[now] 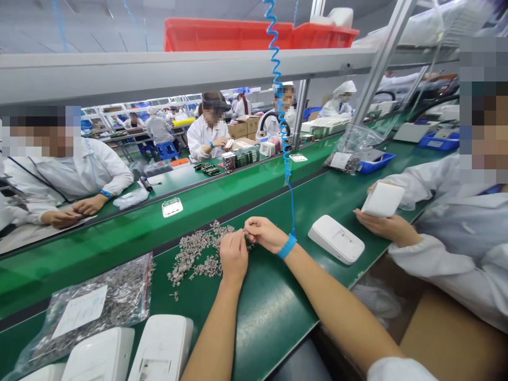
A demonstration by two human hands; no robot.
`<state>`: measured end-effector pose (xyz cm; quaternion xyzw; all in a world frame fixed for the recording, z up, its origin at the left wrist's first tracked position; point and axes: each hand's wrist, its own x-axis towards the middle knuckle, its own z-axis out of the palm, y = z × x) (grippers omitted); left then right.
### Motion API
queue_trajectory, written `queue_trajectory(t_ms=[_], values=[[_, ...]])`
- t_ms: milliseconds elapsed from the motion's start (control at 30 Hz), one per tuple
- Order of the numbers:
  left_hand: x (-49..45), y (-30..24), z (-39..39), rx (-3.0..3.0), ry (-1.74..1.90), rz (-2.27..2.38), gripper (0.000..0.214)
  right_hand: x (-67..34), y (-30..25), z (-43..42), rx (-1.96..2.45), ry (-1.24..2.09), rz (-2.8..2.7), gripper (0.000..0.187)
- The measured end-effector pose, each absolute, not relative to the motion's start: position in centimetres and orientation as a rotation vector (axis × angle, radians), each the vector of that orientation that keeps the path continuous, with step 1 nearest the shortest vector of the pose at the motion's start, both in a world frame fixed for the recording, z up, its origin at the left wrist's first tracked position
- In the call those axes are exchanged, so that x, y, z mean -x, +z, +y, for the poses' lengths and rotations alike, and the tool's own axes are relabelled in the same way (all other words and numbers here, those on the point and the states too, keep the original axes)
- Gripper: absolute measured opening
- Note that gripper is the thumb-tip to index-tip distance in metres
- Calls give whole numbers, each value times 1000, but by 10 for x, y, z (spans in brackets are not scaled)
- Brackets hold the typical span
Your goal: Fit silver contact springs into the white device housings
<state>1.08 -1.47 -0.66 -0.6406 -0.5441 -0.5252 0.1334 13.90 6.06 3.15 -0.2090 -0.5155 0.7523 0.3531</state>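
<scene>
- While I stand at this person's shoulder, the head view shows both hands brought together over the green table (270, 312), just right of a loose heap of small metal parts (194, 254) lying mid-table.
- The left hand (233, 255) is closed in a pinch, with its fingertips at the heap's edge.
- The right hand (265, 233) wears a blue wrist strap (287, 246) on a coiled cord (282, 132) and is pinched shut against the left. Whether a part sits between the fingertips is too small to tell.
- As I judge it, little is done. The heap lies spread and loose, and a clear bag (99, 301) toward the near left corner looks full of the same parts.
- Two white housings (162, 346) sit at the near edge.
- Another housing (336, 239) lies to the right, close to a co-worker's hand (387, 225).
</scene>
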Motion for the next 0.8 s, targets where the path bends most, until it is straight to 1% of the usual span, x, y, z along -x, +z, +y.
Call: queue_trajectory(t_ms=[133, 200, 233, 300, 400, 467, 567, 633, 667, 733, 800], values=[[-12, -1, -14, 1807, -1739, -1624, 24, -139, 34, 58, 512, 2097, -1263, 38], [-14, 1, -15, 1755, -1791, -1681, 23, -139, 36, 59, 536, 2056, -1316, 35], [-14, 2, -16, 1739, -1786, -1702, 23, -140, 37, 59, 557, 1983, -1378, 32], [-16, 1, -17, 1739, -1699, -1730, 22, -142, 39, 59, 616, 1692, -1590, 21], [-19, -3, -17, 1746, -1548, -1780, 23, -144, 40, 60, 609, 997, -1959, 1], [-20, -4, -16, 1732, -1587, -1842, 23, -143, 38, 59, 494, 630, -2086, 11], [-20, -1, -16, 1676, -1918, -1993, 25, -139, 33, 54, 366, 381, -2122, 21], [-19, 3, -16, 1620, -2213, -2038, 28, -135, 33, 50, 362, 336, -2055, 21], [-18, 4, -16, 1594, -2343, -2023, 30, -133, 34, 48, 371, 365, -2000, 20], [-17, 7, -15, 1560, -2533, -1943, 30, -131, 36, 45, 397, 527, -1883, 17], [-15, 8, -14, 1545, -2642, -1870, 28, -129, 38, 45, 434, 821, -1785, 12]])
